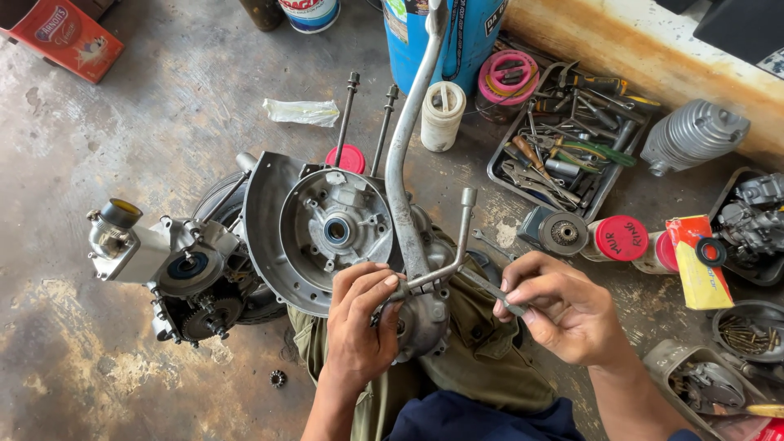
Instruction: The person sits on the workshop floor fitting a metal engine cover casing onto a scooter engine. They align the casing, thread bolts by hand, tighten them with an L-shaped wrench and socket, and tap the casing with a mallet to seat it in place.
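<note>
A grey cast-metal engine casing (327, 233), round-faced with a blue-ringed bearing at its centre, rests against the person's lap on the stained concrete floor (122, 131), tilted so its open face looks up at the camera and the lower boss is within reach. The left hand (359, 322) curls its fingers around that lower boss, pinching the end of a bent grey steel socket wrench (457, 245), which steadies the tool on its fastener. The right hand (559, 310) pinches a thin flat grey metal piece (490, 290) between thumb and fingertips, close to the wrench shaft. A long curved silver kick lever (404, 147) rises from the casing. To the left a second casing half with exposed gears (192, 282) lies apart. To the right sit a dark tray of hand tools (563, 151), a red-lidded jar (621, 238) and a ribbed silver cylinder (694, 131), all within arm's reach
</note>
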